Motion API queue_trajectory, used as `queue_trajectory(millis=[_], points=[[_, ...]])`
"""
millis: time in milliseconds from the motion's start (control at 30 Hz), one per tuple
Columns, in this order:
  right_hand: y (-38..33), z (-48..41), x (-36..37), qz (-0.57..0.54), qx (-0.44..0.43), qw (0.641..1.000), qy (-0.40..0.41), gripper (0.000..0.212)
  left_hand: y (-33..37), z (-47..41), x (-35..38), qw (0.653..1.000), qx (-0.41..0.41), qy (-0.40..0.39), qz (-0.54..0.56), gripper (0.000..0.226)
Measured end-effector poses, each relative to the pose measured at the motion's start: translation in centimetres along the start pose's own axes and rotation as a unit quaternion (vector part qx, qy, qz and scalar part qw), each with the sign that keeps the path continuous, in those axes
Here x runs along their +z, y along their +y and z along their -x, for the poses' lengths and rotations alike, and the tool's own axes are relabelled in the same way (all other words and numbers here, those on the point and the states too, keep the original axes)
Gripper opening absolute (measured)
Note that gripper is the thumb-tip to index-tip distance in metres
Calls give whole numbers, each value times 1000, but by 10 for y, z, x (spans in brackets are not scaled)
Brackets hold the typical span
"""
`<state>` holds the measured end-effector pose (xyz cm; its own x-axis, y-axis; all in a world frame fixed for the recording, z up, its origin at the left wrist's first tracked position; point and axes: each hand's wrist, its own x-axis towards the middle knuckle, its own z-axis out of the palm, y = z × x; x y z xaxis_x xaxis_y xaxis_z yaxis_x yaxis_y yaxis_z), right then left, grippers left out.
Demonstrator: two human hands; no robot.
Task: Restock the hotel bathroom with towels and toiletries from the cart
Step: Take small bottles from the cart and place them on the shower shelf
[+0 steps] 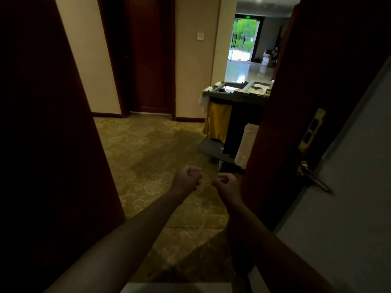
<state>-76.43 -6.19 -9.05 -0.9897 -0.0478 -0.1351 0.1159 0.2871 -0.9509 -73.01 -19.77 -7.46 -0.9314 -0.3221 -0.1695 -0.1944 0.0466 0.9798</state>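
Note:
The grey housekeeping cart (237,96) stands in the corridor just outside the doorway, partly hidden by the open door. A yellow bag (218,123) hangs on its near side and a white towel (204,98) drapes over its left corner. Trays on top hold small items I cannot make out. Both my arms reach forward in the doorway. My left hand (188,179) is curled into a fist with nothing in it. My right hand (226,185) is also a loose fist, a little apart from the left and holding nothing visible. Both are well short of the cart.
A dark wooden door frame (53,123) fills the left side. The open door (317,102) with a brass lock plate and handle (313,176) stands on the right. Patterned carpet (148,155) covers the corridor. Opposite is a closed wooden door (146,56); a bright lobby lies beyond the cart.

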Motion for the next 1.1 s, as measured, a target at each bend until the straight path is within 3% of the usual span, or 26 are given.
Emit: queue_trajectory(millis=[200,433,700,1100], points=[[-22,-124,25,22,9,1000,-1,31,13,-125,1,1000,-12,6,-13,16],[-31,-279,58,28,34,998,39,30,19,-293,9,998,-36,-42,-25,11],[-88,-447,97,-17,19,993,118,36,79,-495,8,992,15,-105,-70,10],[-96,-615,92,-18,37,982,184,35,99,-671,63,974,17,-205,-93,17]])
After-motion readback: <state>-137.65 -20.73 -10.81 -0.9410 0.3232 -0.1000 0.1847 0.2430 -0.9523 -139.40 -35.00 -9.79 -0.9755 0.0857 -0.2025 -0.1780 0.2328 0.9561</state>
